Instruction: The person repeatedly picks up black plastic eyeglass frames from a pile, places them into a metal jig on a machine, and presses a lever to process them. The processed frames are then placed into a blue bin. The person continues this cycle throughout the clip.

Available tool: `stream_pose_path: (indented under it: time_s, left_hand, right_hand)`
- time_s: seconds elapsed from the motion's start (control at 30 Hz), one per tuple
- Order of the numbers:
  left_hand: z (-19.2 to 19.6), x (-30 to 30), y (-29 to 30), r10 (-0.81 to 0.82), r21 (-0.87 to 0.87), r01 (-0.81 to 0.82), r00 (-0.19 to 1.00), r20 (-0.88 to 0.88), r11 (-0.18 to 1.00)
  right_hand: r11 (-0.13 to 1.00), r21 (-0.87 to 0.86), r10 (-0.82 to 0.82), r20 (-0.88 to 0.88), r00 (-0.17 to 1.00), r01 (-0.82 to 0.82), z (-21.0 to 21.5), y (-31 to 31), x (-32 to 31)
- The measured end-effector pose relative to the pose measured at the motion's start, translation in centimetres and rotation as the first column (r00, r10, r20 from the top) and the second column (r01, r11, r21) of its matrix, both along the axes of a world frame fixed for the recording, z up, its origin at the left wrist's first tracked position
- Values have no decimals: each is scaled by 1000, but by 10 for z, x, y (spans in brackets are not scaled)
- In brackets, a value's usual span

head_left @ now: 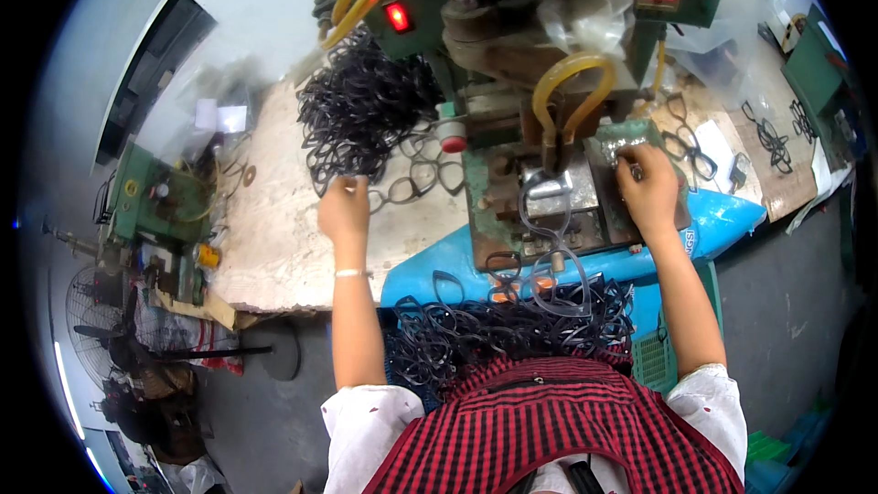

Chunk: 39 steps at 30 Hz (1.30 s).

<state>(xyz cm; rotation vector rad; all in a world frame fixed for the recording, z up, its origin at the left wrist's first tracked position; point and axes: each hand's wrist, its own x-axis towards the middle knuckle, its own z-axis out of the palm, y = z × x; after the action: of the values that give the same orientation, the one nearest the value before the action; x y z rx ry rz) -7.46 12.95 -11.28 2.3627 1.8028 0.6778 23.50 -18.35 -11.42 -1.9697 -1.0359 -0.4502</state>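
Observation:
My left hand (345,208) rests on the worn bench, fingers curled on a dark eyeglass frame (402,187) at the edge of a big heap of black frames (361,110). My right hand (647,187) presses down on a grey metal block (626,142) on the right side of a green press machine (512,55). A translucent grey frame (547,220) lies in the machine's jig, hanging toward me. A blue tray (732,215) on my lap holds a pile of black frames (512,325).
Yellow hoses (572,82) loop over the press, which shows red lights (398,16). More frames (690,142) lie right of the machine on cardboard. A green device (146,197) stands on the bench's left; a fan (101,338) is on the floor.

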Motion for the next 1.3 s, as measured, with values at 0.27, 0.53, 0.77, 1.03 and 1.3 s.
stream_pose_path:
  time_s: [0.27,0.53,0.77,1.03,1.3]
  left_hand:
    - [-81,-15,17,5,-403,348,752,659,847]
    - [-85,-56,87,-107,-262,137,986,127,955]
    - [-102,-26,21,-310,-126,350,914,261,928]
    - [53,40,-104,-361,323,413,15,932,851]
    - [84,70,-167,-983,533,842,-20,180,81]
  right_hand:
    - [980,93,-135,-349,927,177,-15,-82,-4]
    - [916,171,389,-164,906,-363,71,-13,-43]
    - [833,529,483,-550,681,-163,59,29,-80]
    - [778,621,602,-700,384,-89,81,28,-92]
    - [876,400,457,-507,731,-270,63,12,-53]
